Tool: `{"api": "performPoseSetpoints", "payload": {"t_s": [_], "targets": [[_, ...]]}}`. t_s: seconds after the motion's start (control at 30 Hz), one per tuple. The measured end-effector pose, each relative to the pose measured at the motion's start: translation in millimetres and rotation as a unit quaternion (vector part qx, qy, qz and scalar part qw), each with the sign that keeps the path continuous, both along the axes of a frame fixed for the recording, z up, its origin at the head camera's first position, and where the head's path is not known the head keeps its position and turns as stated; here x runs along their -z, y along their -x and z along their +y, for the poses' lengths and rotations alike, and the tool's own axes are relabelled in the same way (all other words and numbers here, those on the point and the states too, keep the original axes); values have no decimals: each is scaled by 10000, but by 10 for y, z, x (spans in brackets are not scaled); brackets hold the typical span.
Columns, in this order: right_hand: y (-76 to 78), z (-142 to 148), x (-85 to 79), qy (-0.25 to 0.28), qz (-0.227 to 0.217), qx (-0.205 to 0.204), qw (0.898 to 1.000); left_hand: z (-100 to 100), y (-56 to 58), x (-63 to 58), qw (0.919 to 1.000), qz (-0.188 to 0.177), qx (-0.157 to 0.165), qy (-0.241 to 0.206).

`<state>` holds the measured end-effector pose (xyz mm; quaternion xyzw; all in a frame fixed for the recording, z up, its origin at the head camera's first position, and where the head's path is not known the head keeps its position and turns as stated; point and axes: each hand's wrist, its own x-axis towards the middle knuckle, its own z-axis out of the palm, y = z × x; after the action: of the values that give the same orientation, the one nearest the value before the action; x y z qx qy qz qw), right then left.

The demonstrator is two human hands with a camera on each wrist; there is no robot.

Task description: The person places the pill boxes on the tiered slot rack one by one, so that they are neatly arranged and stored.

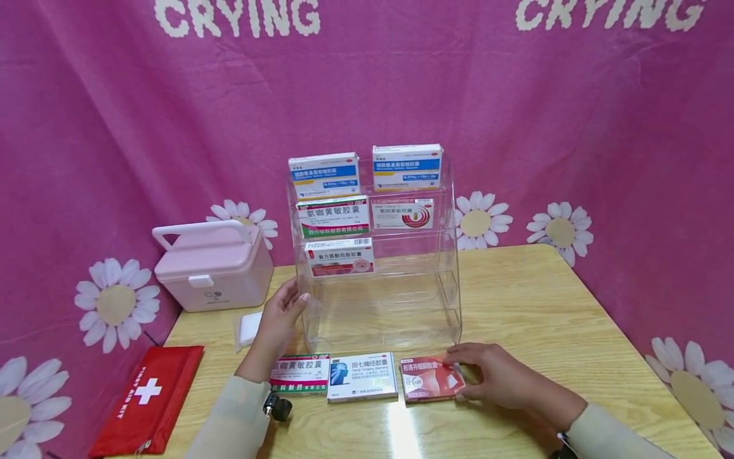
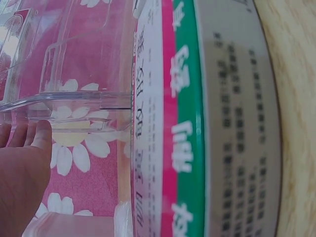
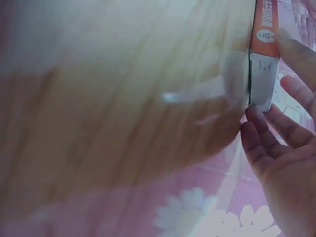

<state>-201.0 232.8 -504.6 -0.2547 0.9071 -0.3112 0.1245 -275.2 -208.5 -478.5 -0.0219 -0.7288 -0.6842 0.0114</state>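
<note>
A clear tiered display rack (image 1: 384, 319) stands mid-table with medicine boxes in its upper tiers. My left hand (image 1: 281, 312) holds the rack's left side, thumb toward the front; in the left wrist view its fingertips (image 2: 42, 129) meet the clear plastic. My right hand (image 1: 499, 376) pinches the right end of a red-orange medicine box (image 1: 424, 379), which lies in front of the rack. The right wrist view shows thumb and fingers at that box's white end (image 3: 262, 79). Left of it lie a white-and-blue medicine box (image 1: 362, 377) and a green-and-pink medicine box (image 1: 302, 375), partly behind my left forearm.
Two blue-and-white boxes (image 1: 407, 168) fill the top tier; below are a green-edged box (image 1: 334, 217), a red-swirl box (image 1: 403, 215) and a red-and-white box (image 1: 339, 258). To the left are a pink case (image 1: 215, 268), a white packet (image 1: 249, 328) and a red first aid pouch (image 1: 149, 401).
</note>
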Motion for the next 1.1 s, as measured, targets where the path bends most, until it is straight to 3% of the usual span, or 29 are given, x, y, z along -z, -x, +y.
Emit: {"api": "performPoseSetpoints", "payload": {"t_s": [0.33,0.67,0.87,1.1], "targets": [[-75,-8,-108,199,-221,310,9991,8,8,-5,10000,-5,-23,-8],[-111,62,-63,1108,582,98,9921,7,23,-1,10000,-65,-53,-10],[-126,98,-52,1251,1086,-170,9860,-3,20,6,9999,-60,-70,53],[-115,133,-23,1540,1188,-374,9802,3,5,-4,10000,-6,-3,-66]]}}
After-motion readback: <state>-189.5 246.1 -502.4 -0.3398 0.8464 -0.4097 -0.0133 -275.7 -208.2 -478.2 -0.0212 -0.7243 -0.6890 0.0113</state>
